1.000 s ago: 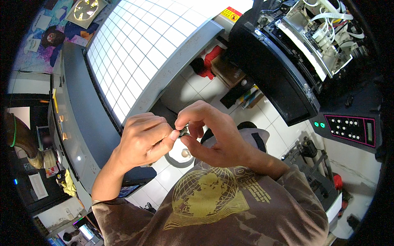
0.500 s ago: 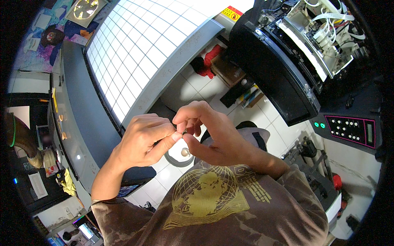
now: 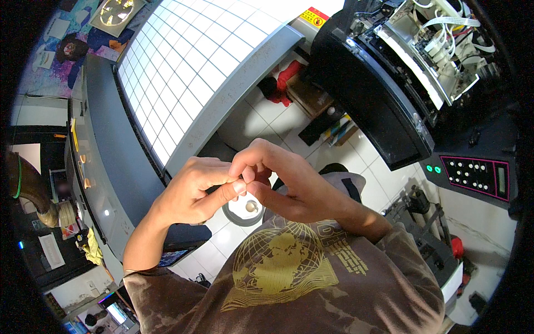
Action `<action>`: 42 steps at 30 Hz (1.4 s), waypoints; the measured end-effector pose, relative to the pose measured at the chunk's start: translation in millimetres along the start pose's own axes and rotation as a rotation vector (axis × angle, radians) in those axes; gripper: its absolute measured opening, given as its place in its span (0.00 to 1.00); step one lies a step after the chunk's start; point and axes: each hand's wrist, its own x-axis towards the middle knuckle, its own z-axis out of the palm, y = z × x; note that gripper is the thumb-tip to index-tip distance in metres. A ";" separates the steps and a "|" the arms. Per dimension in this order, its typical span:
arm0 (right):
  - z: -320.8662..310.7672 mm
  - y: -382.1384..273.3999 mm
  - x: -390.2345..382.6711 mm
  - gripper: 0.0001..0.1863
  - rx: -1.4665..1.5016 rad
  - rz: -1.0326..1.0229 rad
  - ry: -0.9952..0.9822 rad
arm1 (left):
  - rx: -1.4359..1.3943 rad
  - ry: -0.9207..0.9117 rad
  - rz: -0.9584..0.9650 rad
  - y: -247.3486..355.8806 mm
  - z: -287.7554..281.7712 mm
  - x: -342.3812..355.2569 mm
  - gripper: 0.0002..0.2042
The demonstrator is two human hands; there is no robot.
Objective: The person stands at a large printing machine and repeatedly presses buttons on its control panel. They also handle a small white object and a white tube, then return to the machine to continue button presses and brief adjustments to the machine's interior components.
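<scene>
In front of my chest my left hand and my right hand meet fingertip to fingertip. The thumb and index finger of my left hand are pressed together in a pinch. My right thumb and curled index finger close in against the tips of my left fingers. Whatever they grip is too small and too hidden to name. Lower down, partly covered by my hands, is a round container with a grey rim, a white inside and a small pale roundish thing in it.
Ahead stands a grey-framed table with a bright white gridded top. To the right is a black machine with exposed wiring and a button panel. A cardboard box and red cloth lie beneath, on the tiled floor.
My right index finger and thumb have drawn in closer to the left fingertips, narrowing the gap between the hands. Both arms are otherwise nearly where they were.
</scene>
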 end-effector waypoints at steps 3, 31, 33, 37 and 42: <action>1.3 2.0 0.6 0.11 0.022 -0.013 0.016 | -0.030 0.020 -0.007 0.1 1.3 0.0 0.09; -59.1 6.7 -37.7 0.14 -0.494 0.088 0.271 | 0.480 0.112 0.093 5.7 4.2 11.3 0.07; -82.3 10.3 -61.1 0.12 -0.632 0.122 0.522 | 0.482 0.127 0.127 2.2 3.0 10.6 0.08; -134.5 2.8 -113.6 0.06 -1.226 0.182 0.882 | 0.453 0.128 0.084 -1.3 4.9 6.2 0.09; -173.7 12.8 -153.1 0.19 -1.557 0.350 1.024 | 0.418 0.121 0.095 -2.2 7.0 7.6 0.09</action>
